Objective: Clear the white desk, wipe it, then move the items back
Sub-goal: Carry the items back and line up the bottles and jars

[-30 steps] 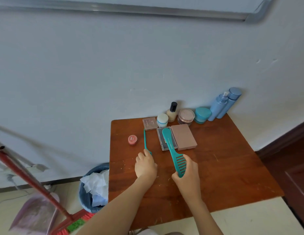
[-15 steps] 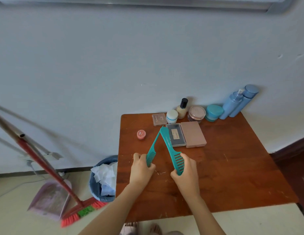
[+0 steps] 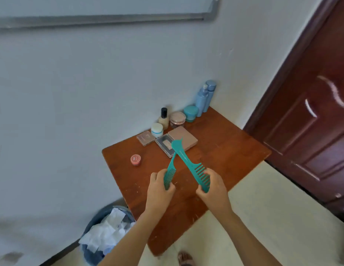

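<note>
Hands first: my left hand [image 3: 159, 189] curls round the fine-tooth comb [image 3: 170, 174] and my right hand [image 3: 213, 191] grips the wide-tooth comb [image 3: 188, 164]. Both are raised over the wooden table's [image 3: 225, 150] near half, handles crossing. At its far edge sit palettes [image 3: 184, 138], jars [image 3: 190, 112] and bottles [image 3: 202, 100]. The white desk is out of view. I judge this a carrying step; next I'd turn toward that desk.

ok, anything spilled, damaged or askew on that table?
Nothing spilled or toppled. Only the wooden table shows wear: pale scuffs near the front edge. The left hand grips a fine comb, the right hand a wide-toothed comb, handles crossed.
</note>
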`<state>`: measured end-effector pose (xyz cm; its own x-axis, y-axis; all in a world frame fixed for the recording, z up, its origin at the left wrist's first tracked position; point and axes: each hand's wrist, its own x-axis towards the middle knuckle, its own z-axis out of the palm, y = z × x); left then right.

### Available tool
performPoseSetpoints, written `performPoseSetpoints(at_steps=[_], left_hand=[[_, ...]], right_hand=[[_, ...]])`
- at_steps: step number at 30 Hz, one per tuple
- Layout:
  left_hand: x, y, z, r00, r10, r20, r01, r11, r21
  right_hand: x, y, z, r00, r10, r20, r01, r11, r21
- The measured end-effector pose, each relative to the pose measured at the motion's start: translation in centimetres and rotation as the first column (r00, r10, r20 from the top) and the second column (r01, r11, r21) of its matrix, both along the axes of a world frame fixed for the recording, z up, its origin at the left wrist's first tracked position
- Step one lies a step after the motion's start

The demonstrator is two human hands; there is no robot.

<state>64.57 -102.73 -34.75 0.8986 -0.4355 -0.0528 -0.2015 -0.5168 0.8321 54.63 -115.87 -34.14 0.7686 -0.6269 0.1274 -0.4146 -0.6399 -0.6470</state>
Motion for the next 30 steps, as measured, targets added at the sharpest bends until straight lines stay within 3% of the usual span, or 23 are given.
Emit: performPoseSetpoints(at_steps=[6,14,22,30], left_hand=[[-5.1,1.9,2.0,0.927,-0.374,0.006,0.374,0.927,-0.02],[-16.3,-1.6,5.4,0.758,-0.647,0.081,0.649,0.761,0.005],[-29.9,-3.6,5.9,0.589,-0.794,0.152,0.8,0.599,0.028],[-47.4,-5.2,7.0,0.543,-0.82,0.182,0.836,0.549,-0.02]], right_hand=[[-9.7,4.8,1.4,0.925,-0.379,0.04,0.378,0.925,0.016],[-26.0,7.0,5.2,0.657,-0.752,0.046,0.754,0.655,-0.052],[-40.4,10.3,5.2,0.458,-0.889,0.019,0.887,0.455,-0.073],[-56.5,11.2,6.9,0.395,-0.915,0.083,0.917,0.387,-0.093]])
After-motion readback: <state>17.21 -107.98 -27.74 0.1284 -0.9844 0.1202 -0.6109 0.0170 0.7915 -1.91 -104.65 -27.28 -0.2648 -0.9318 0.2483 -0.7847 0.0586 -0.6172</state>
